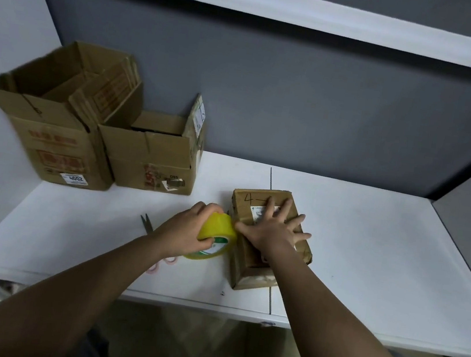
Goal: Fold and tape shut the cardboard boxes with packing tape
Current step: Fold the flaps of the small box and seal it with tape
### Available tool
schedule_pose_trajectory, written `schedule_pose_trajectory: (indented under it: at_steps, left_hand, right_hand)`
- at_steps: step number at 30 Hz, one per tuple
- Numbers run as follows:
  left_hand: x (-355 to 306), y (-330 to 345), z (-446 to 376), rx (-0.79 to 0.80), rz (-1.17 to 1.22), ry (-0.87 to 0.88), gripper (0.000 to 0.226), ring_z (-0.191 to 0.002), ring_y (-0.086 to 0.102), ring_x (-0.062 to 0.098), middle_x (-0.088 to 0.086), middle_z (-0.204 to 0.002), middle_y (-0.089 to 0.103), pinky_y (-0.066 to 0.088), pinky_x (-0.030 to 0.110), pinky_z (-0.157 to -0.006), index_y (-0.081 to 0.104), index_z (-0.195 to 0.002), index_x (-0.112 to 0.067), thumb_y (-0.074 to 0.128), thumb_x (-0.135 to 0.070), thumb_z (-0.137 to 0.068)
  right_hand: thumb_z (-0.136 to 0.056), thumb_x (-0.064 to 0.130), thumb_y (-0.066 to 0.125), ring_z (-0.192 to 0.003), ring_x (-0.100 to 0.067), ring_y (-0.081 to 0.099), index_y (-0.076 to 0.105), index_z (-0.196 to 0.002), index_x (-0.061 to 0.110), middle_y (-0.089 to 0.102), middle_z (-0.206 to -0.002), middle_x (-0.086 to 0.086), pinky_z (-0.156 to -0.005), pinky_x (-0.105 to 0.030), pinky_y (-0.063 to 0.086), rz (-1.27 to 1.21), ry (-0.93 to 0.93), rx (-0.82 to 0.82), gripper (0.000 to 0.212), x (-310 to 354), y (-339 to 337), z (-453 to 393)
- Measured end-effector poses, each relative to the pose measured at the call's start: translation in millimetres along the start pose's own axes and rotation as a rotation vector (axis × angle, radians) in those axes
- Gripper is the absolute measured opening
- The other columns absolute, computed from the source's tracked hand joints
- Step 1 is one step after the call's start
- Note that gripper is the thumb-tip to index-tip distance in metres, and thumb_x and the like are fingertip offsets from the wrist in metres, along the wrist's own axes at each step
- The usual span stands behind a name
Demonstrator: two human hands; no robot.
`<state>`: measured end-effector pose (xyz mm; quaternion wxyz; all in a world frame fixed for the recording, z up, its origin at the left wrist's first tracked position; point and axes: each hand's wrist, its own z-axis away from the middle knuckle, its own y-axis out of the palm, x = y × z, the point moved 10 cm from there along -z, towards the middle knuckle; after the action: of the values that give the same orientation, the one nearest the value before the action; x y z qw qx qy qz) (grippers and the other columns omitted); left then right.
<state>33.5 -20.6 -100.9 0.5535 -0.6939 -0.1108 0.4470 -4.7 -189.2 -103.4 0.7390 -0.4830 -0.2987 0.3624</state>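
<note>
Centre frame: our left hand (pixel 191 226) grips the yellow tape roll (pixel 217 238); right hand (pixel 274 229), fingers spread flat, presses the small box (pixel 249 268).

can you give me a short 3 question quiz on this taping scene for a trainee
1. True or false: the right hand lies flat, fingers spread, on the small box.
2. What does the left hand grip? A) scissors B) tape roll C) a box flap
3. How many open boxes stand at the back left of the table?

Key
1. True.
2. B: it grips the yellow tape roll, held against the small box's left edge. The scissors lie on the table, partly hidden by the left arm.
3. Two: a big box and a mid box, side by side, flaps up.
</note>
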Motion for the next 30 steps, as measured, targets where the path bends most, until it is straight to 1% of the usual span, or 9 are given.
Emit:
schedule_pose_trajectory:
  at_steps: [3,6,10,14,17,22,24,26,30]
  left_hand:
    - [7.8,3.3,7.6,-0.065,0.100,-0.033,0.060,-0.106,0.054,0.023,0.003,-0.124,0.051,0.052,0.037,-0.083,0.032,-0.137,-0.037,0.064,-0.037,-0.087]
    - [10.1,7.0,10.2,-0.072,0.139,-0.044,0.062,-0.105,0.051,0.020,0.003,-0.118,0.048,0.051,0.031,-0.082,0.024,-0.142,-0.047,0.058,-0.038,-0.091]
    - [-12.7,-18.6,2.8,-0.108,-0.040,0.009,0.059,-0.104,0.053,0.020,0.002,-0.115,0.049,0.046,0.028,-0.079,0.027,-0.144,-0.045,0.055,-0.044,-0.092]
    - [-49.0,-74.1,-11.7,-0.224,0.010,0.067,0.058,-0.112,0.053,0.025,0.002,-0.125,0.053,0.047,0.038,-0.088,0.041,-0.136,-0.036,0.066,-0.044,-0.084]
    - [-79.5,-91.4,-24.2,-0.196,-0.009,0.150,0.061,-0.119,0.050,0.021,-0.002,-0.135,0.049,0.045,0.037,-0.093,0.039,-0.136,-0.035,0.067,-0.044,-0.082]
    - [-114.2,-72.2,-40.8,-0.114,-0.140,0.202,0.056,-0.109,0.052,0.022,0.000,-0.124,0.048,0.041,0.030,-0.083,0.029,-0.143,-0.044,0.052,-0.047,-0.092]
    - [-127.4,-59.5,-49.3,-0.088,-0.102,0.219,0.055,-0.101,0.052,0.020,0.000,-0.114,0.044,0.038,0.027,-0.077,0.024,-0.145,-0.048,0.047,-0.046,-0.095]
    - [-140.8,-50.5,-60.0,-0.086,-0.081,0.229,0.053,-0.095,0.051,0.019,0.001,-0.109,0.041,0.036,0.026,-0.075,0.023,-0.145,-0.048,0.045,-0.044,-0.097]
    - [-166.9,-30.5,-78.3,-0.044,-0.138,0.249,0.053,-0.096,0.051,0.021,-0.001,-0.107,0.037,0.041,0.029,-0.078,0.021,-0.146,-0.047,0.043,-0.044,-0.098]
  right_hand:
    - [-0.077,0.079,0.043,-0.142,-0.050,-0.006,-0.009,-0.153,0.027,-0.020,-0.159,-0.010,-0.107,-0.070,0.014,-0.001,0.024,-0.001,0.105,0.8,-1.9,-1.6]
    - [-0.074,0.076,0.047,-0.137,-0.046,0.018,0.010,-0.152,0.025,-0.001,-0.160,-0.011,-0.104,-0.057,0.028,-0.020,0.004,-0.118,0.100,1.7,-10.5,3.5]
    - [-0.070,0.076,0.053,-0.131,-0.041,0.030,0.022,-0.147,0.025,0.017,-0.154,-0.009,-0.100,-0.052,0.029,-0.129,-0.024,-0.131,0.097,-6.7,-21.5,0.7]
    - [-0.059,0.078,0.052,-0.133,-0.040,0.031,0.024,-0.148,0.030,0.026,-0.151,-0.007,-0.108,-0.052,0.028,-0.515,-0.042,0.003,0.105,-23.3,-23.3,-9.5]
    - [-0.050,0.078,0.054,-0.126,-0.033,0.045,0.031,-0.146,0.027,0.040,-0.143,-0.009,-0.108,-0.047,0.036,-0.850,-0.098,0.088,0.111,-35.0,-9.0,-18.4]
    - [-0.078,0.063,0.053,-0.114,-0.029,0.058,0.053,-0.123,0.011,0.059,-0.122,-0.013,-0.088,-0.037,0.050,-1.119,-0.204,0.173,0.070,-58.4,9.8,-32.1]
    - [-0.098,0.050,0.040,-0.111,-0.025,0.060,0.058,-0.119,0.011,0.064,-0.118,-0.011,-0.089,-0.035,0.051,-1.155,-0.272,0.144,0.048,-65.7,-2.7,-27.6]
    - [-0.104,0.036,0.032,-0.106,-0.014,0.062,0.058,-0.122,0.018,0.066,-0.117,-0.001,-0.085,-0.026,0.050,-1.160,-0.317,0.161,0.036,-69.4,-9.3,-22.4]
    - [-0.099,0.022,0.040,-0.124,-0.016,0.050,0.051,-0.132,0.019,0.054,-0.135,0.000,-0.107,-0.039,0.039,-0.995,-0.363,-0.149,0.035,-103.9,-21.5,-14.8]
